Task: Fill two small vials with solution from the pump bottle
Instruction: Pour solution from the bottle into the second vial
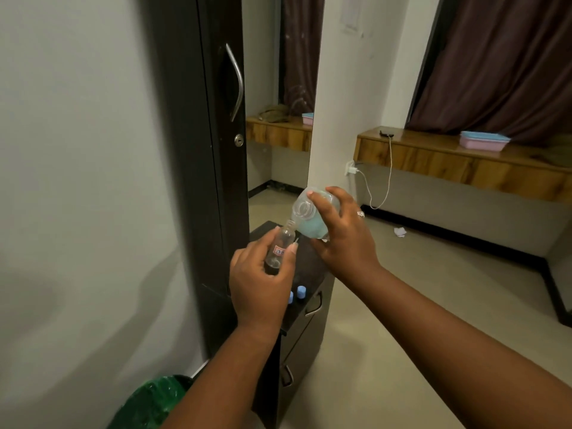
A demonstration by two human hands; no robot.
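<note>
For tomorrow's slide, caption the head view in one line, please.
Right hand tips the open bottle of blue solution toward a small vial held by the left hand.

The small vial [280, 243] carries a white label [279, 251] with a red border and dark marks, too blurred to read. No other text can be read.

Vial and bottle over the cabinet

The vial [280, 244] is left of the bottle [312, 218], mouths close. Two caps [301, 291] sit on the cabinet [312, 267] below.
</note>
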